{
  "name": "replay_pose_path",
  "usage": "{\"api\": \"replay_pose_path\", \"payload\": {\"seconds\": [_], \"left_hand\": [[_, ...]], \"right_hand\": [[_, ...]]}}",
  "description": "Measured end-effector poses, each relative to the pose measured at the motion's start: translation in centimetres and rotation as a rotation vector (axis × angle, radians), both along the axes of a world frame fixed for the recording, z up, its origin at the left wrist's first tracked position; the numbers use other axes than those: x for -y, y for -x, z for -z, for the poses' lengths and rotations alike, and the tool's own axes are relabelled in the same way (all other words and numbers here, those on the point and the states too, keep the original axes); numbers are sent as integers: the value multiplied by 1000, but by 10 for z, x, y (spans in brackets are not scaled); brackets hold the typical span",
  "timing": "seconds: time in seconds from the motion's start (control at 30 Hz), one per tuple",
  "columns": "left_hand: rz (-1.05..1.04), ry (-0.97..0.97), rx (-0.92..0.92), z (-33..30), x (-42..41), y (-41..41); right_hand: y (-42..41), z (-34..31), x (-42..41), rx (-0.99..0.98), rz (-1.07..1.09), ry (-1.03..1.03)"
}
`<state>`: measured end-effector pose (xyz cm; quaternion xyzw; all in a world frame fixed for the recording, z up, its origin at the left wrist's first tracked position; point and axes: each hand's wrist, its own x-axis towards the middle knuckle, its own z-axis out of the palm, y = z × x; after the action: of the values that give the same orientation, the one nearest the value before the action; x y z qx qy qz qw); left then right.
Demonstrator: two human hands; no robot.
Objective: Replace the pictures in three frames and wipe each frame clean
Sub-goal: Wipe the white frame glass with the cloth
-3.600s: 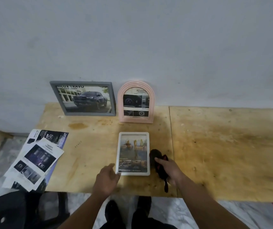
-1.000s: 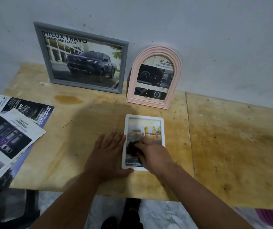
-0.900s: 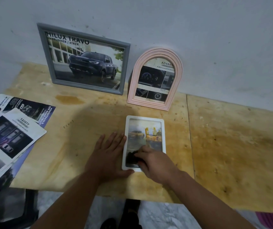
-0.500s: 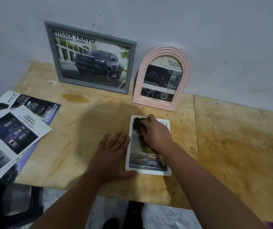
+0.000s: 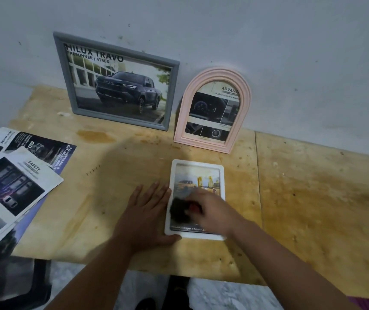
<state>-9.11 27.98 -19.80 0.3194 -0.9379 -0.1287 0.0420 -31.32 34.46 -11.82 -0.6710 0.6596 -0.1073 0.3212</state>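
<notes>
A small white frame [image 5: 198,164] lies flat on the wooden table [image 5: 313,198] with a picture of a yellow truck in it. My right hand [image 5: 212,211] holds a black cloth [image 5: 179,210] pressed on the lower half of its glass; the hand is blurred. My left hand [image 5: 144,217] lies flat on the table with fingers straight, its thumb against the frame's lower left corner. A grey frame [image 5: 116,81] with a dark truck picture and a pink arched frame [image 5: 212,108] lean against the wall behind.
Several printed brochure sheets [image 5: 13,182] lie spread at the table's left edge, partly overhanging it. A dark chair [image 5: 11,285] stands below them. The table's front edge runs just under my forearms.
My right hand has swept the cloth from the top of the white frame down to its lower half. My left hand has stayed beside the frame.
</notes>
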Motion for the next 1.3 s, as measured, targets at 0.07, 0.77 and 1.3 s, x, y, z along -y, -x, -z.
{"api": "replay_pose_path", "payload": {"seconds": [0.07,0.77,1.3], "left_hand": [[4,0,-16,0,0,0],[-7,-2,11,1,-1,-1],[-14,-15,46,0,-1,-3]], "right_hand": [[13,0,29,-62,135,81],[-26,16,-50,-100,-26,9],[7,45,-2,-342,-71,271]]}}
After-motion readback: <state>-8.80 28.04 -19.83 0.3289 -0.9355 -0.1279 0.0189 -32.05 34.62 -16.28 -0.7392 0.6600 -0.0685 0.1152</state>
